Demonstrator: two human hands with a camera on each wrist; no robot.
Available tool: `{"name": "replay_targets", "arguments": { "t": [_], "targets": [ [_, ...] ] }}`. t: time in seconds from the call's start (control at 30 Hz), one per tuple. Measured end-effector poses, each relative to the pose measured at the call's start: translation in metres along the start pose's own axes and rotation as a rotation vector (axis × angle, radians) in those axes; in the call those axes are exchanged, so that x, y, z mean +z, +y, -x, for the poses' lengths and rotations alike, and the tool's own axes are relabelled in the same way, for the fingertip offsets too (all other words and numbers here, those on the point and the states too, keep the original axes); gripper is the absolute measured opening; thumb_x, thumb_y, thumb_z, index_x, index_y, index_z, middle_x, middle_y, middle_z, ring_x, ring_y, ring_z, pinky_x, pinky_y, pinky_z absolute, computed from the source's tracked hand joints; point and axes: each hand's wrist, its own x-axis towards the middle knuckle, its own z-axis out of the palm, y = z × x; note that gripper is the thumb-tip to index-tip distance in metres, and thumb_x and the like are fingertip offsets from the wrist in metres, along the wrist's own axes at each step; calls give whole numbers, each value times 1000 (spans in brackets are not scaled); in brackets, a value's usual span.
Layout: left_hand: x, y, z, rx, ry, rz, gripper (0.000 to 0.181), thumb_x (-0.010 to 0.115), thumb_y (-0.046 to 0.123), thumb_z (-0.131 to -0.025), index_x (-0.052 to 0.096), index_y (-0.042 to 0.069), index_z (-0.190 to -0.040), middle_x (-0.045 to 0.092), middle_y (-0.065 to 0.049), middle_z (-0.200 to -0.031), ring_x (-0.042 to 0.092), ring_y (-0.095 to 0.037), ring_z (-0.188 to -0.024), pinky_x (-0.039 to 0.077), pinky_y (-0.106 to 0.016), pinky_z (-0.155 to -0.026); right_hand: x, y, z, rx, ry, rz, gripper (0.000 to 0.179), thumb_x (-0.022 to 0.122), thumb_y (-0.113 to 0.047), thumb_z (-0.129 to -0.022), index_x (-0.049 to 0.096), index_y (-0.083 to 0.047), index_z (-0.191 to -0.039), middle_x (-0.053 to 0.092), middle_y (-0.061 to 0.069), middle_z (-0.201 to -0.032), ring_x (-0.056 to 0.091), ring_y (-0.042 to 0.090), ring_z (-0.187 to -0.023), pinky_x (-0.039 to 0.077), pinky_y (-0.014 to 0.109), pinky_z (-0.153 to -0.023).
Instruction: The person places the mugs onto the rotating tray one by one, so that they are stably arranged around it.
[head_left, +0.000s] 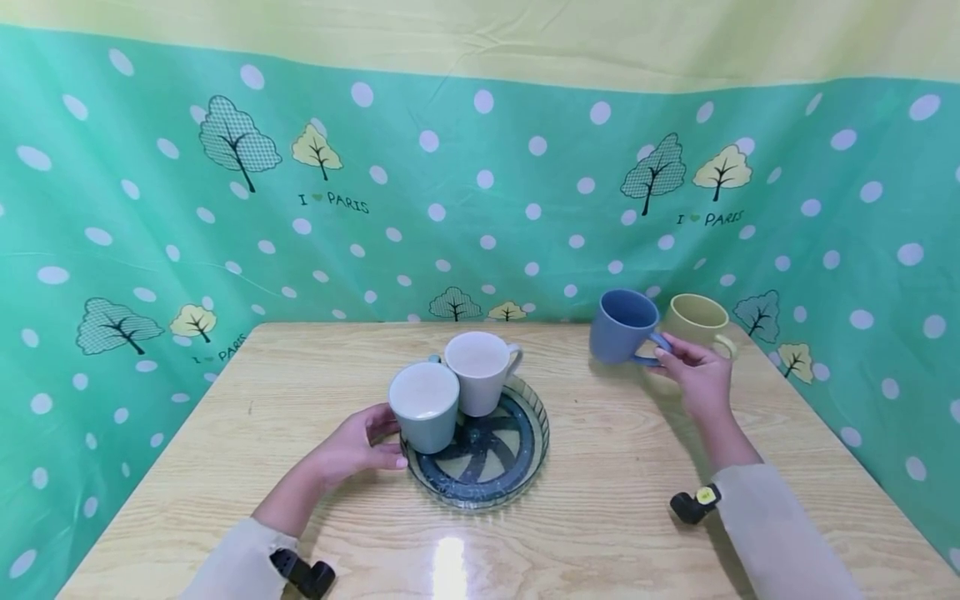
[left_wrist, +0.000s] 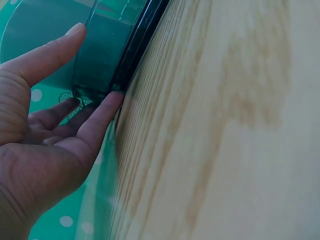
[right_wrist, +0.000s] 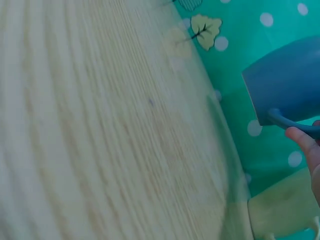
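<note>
My right hand (head_left: 697, 373) pinches the handle of a blue mug (head_left: 611, 337); in the right wrist view the blue mug (right_wrist: 290, 82) hangs with its base clear of the table. Right beside that hand stands a yellow mug (head_left: 690, 321). My left hand (head_left: 356, 446) lies at the left side of a round, ribbed glass tray (head_left: 536, 471), fingers spread along its edge. On the tray stand a pale blue-green mug (head_left: 427, 425), nearest the left hand, and a white mug (head_left: 480, 383) behind it. In the left wrist view the fingertips (left_wrist: 116, 97) meet the tray's lower edge.
The wooden table (head_left: 585, 517) carries all of this. A green dotted curtain (head_left: 480, 225) with printed trees hangs along the table's back and sides. The yellow mug stands near the back right corner.
</note>
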Motion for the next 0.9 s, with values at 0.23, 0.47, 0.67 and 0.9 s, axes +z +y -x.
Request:
{"name": "replay_targets", "arguments": {
  "t": [0.23, 0.47, 0.67, 0.9],
  "targets": [
    [0, 0, 1, -10, 33, -34, 89, 81, 4, -77, 29, -4, -149, 39, -26, -146, 37, -42, -135, 47, -41, -101, 5, -7, 12, -83, -101, -24, 29, 71, 11, -82, 71, 3, -110, 72, 5, -86, 72, 14, -77, 58, 34, -69],
    [1, 1, 2, -9, 49, -61, 86, 81, 6, -77, 33, -2, -148, 43, -22, -145, 41, -39, -132, 41, -47, -106, 13, -15, 23, -97, -202, -9, 27, 72, 8, -83, 71, 4, -110, 73, 6, -93, 73, 19, -80, 58, 35, -70],
    [1, 2, 2, -5, 57, -77, 87, 82, 5, -76, 33, -2, -148, 45, -21, -142, 44, -38, -130, 43, -46, -105, 21, -19, 31, -87, -285, -4, 24, 70, 8, -85, 73, 2, -108, 74, 6, -94, 73, 21, -78, 59, 36, -70],
    [2, 1, 2, 1, 50, -80, 86, 82, 6, -76, 34, -2, -147, 46, -21, -142, 44, -37, -130, 40, -48, -107, 30, -19, 40, -79, -357, 20, 26, 70, 7, -85, 71, 3, -111, 74, 5, -95, 73, 21, -78, 59, 36, -71]
  ]
}}
